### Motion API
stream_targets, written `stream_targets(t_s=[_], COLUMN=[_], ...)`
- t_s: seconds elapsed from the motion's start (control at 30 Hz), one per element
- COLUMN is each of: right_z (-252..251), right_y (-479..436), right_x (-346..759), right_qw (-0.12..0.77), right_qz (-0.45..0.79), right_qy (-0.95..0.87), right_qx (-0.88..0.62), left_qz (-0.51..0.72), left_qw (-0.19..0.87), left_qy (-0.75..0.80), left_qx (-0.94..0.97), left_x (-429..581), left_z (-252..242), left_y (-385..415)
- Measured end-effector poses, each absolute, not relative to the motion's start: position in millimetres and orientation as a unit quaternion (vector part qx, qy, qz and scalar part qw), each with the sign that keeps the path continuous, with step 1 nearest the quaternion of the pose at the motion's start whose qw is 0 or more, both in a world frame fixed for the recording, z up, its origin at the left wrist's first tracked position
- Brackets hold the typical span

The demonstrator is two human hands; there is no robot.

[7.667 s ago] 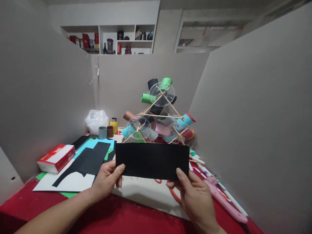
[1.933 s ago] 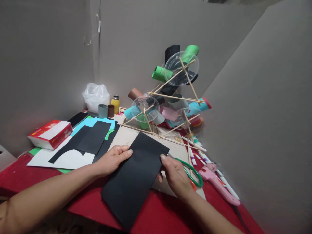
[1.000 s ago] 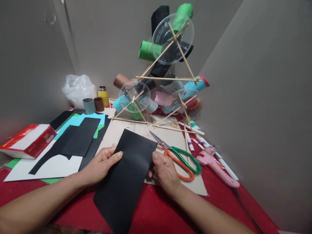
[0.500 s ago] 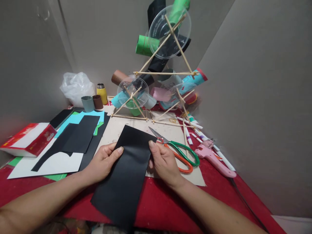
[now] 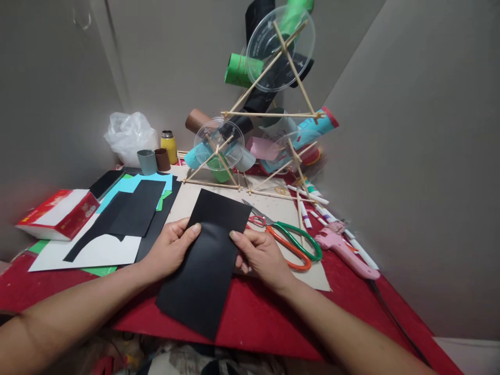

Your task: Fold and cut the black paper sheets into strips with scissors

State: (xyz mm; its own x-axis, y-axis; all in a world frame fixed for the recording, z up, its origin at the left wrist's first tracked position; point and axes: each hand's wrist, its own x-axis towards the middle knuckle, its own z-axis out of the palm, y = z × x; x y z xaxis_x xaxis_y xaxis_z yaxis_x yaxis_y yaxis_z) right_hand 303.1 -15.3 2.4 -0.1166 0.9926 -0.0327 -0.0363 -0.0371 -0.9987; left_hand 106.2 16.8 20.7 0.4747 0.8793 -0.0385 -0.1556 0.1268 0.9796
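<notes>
A long black paper sheet (image 5: 207, 265) lies lengthwise over the red table's front edge. My left hand (image 5: 172, 249) pinches its left edge, thumb on top. My right hand (image 5: 261, 255) grips its right edge, fingers curled under. Both hands hold the sheet near its far half. Green and orange scissors (image 5: 291, 242) lie just right of my right hand on a beige cardboard base (image 5: 273, 208).
A stick frame with clear plastic lids and paper tubes (image 5: 265, 114) stands behind. Stacked black, blue and white paper (image 5: 125, 219) and a red tissue box (image 5: 58, 213) lie left. A pink glue gun (image 5: 344, 250) and markers (image 5: 312, 200) lie right. Grey partition walls enclose the table.
The sheet went from held up crosswise to laid lengthwise on the table. Over the last second both hands slid slightly along its edges; the view shifted a little.
</notes>
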Motion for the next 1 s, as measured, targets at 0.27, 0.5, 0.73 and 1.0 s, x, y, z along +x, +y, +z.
stream_targets(t_s=[0.27, 0.5, 0.73, 1.0], right_z=[-0.7, 4.0, -6.3, -7.9], right_y=[-20.0, -18.0, -14.9, 2.0], right_x=[300.6, 300.8, 299.0, 307.4], right_qw=[0.416, 0.422, 0.523, 0.602], right_qz=[0.563, 0.573, 0.518, 0.439], right_qy=[-0.561, -0.538, -0.483, -0.441], right_qx=[-0.442, -0.452, -0.474, -0.500], left_qz=[0.384, 0.380, 0.380, 0.368], left_qw=[0.668, 0.683, 0.676, 0.675], left_qy=[0.357, 0.350, 0.334, 0.338], left_qx=[0.528, 0.515, 0.535, 0.542], left_x=[106.0, 105.0, 109.6, 110.6], left_z=[21.9, 20.6, 23.9, 22.0], left_y=[18.3, 19.6, 11.1, 7.7])
